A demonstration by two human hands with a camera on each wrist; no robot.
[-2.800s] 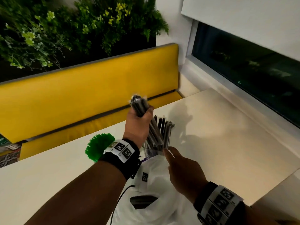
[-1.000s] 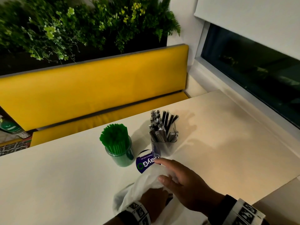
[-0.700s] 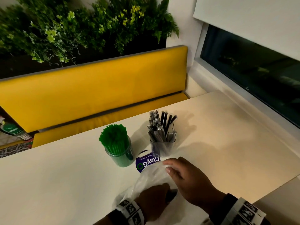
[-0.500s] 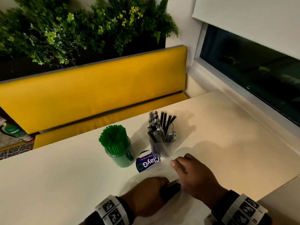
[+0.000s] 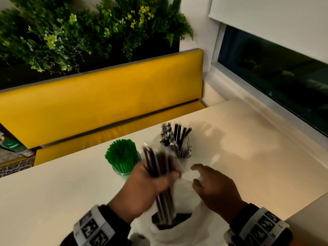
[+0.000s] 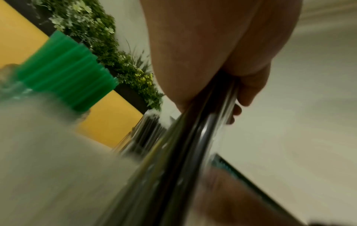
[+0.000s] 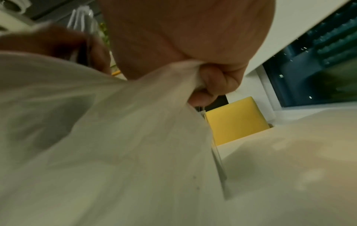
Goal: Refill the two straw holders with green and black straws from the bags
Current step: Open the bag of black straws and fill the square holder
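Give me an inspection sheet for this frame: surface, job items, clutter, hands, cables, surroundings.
Surface: pale table, bare at right.
Job's things: green straws upright in their holder; black straws in clear holder beside it; black straw bundle partly out of the white bag.
Clutter: nothing seen.
Hands: left hand has a full grip on the bundle; right hand pinches the bag's edge.
Cables: nothing seen.
Surroundings: yellow bench, plants, dark window.
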